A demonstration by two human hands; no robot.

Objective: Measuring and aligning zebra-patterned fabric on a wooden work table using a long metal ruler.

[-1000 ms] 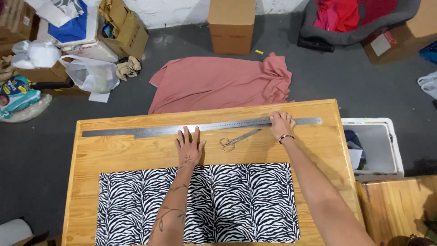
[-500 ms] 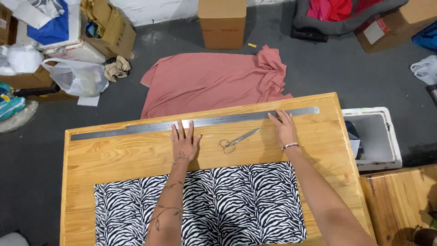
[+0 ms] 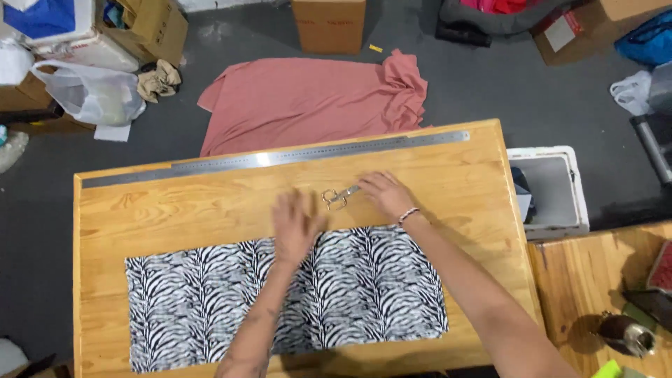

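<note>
Two hands in view, both mine. Left hand (image 3: 297,222) is open, fingers spread, blurred, flat over the counter (image 3: 175,210) at the top edge of the zebra-print fabric (image 3: 350,294); can't tell if the palm touches. Right hand (image 3: 383,194) is loosely open, fingertips at the scissors (image 3: 339,197), which lie flat on bare wood between the hands; touching the blade end, not gripping. Thin bracelet (image 3: 408,215) on the right wrist.

Counts: one pair of scissors, one steel ruler (image 3: 280,158), one zebra piece, one counter.

Versus earlier frames: both hands were up on the ruler, left near its middle, right near its right end. Now both are off it and pulled back toward me, right one onto the scissors. Ruler, scissors and fabric look unmoved on the counter.

Materials: counter is light knotty pine, rectangular. Ruler is long, thin, shiny metal along the far edge. Scissors all-metal, silver. Zebra fabric is a flat black-and-white rectangle near the front edge.

Beyond the counter: one pink cloth (image 3: 308,101) spread on the dark floor, one white bin (image 3: 553,189) to the right, cardboard boxes (image 3: 329,24) behind, one white plastic bag (image 3: 91,94) at left.
</note>
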